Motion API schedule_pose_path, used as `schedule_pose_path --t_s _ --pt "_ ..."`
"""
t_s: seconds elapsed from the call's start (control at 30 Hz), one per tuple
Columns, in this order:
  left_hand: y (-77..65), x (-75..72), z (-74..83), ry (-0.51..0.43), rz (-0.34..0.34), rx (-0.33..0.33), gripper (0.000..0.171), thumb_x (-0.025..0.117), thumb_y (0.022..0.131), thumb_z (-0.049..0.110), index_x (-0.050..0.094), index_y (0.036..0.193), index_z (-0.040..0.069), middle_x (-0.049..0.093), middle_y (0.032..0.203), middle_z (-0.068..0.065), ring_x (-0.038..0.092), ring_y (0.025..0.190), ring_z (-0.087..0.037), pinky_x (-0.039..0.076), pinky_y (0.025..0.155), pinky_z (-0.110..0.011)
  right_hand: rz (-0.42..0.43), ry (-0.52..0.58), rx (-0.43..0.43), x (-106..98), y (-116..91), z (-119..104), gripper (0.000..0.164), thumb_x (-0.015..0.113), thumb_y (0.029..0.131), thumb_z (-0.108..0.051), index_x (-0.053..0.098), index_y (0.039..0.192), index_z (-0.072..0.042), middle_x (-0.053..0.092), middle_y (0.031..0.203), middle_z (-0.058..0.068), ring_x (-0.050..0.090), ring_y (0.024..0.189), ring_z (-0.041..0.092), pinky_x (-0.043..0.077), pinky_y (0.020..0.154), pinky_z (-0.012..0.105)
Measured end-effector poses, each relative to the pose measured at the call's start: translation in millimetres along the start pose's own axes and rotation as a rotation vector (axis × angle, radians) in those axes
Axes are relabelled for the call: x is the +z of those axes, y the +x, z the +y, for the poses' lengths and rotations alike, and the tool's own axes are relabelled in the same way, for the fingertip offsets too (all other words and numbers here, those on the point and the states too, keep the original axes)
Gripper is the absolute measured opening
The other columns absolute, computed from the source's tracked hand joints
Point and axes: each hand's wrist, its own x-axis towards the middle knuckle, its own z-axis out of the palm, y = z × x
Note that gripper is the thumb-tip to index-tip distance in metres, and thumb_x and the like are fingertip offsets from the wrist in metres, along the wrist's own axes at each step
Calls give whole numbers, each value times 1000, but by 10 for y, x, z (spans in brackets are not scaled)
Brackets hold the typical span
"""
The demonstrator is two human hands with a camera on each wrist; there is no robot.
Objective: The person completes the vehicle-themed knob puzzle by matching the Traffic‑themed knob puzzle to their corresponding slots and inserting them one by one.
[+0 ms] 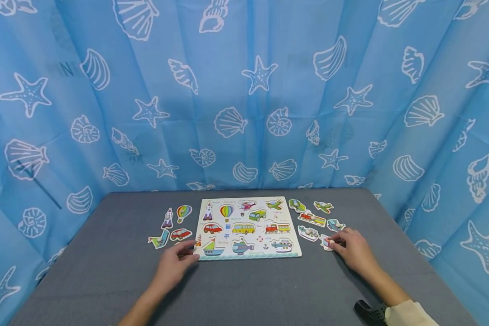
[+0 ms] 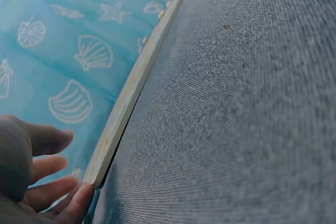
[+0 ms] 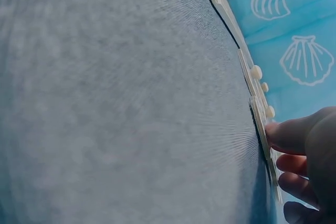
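Observation:
A wooden puzzle board (image 1: 233, 258) printed with vehicles lies flat on the table. My left hand (image 1: 175, 261) is at its lower left corner, with relaxed fingers touching the edge; the left wrist view shows the fingertips at the end of the board (image 2: 137, 88). To the right of the board, my right hand (image 1: 353, 249) pinches a small puzzle piece (image 1: 325, 243), whose picture is partly covered by the fingers. In the right wrist view the thumb (image 3: 286, 136) presses at this piece, low over the table.
Right of the board lie more knobbed pieces: a green truck (image 1: 297, 206), a red train (image 1: 311, 219), a ship (image 1: 308, 233), a green plane (image 1: 323, 207) and a blue piece (image 1: 335, 225). On the left are a rocket (image 1: 167, 218), balloon (image 1: 184, 213), red car (image 1: 181, 234) and sailboat (image 1: 159, 239).

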Motion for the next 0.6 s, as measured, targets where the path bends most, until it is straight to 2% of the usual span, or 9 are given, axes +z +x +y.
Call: schedule_pose_path --t_s 0.27,0.43,0.6 --pt "-9 22 5 24 -26 24 38 78 77 0 68 113 -5 69 101 -14 66 90 -26 52 77 -31 -28 -21 -4 -60 48 -4 9 78 80 -10 72 86 -6 60 88 7 52 80 26 41 70 45" --pt "18 30 -4 100 -49 26 41 81 74 2 68 112 -3 68 96 -10 64 85 -21 52 77 -34 -62 -38 -40 -128 130 -18 9 79 78 -9 71 83 -8 60 88 8 52 80 28 41 70 46" --pt "69 34 -12 187 -61 29 44 83 72 5 68 112 -1 66 89 -5 60 77 -14 49 70 -31 -116 -64 -65 -176 254 -96 7 77 80 -10 71 83 -8 59 84 5 51 79 26 40 69 44"
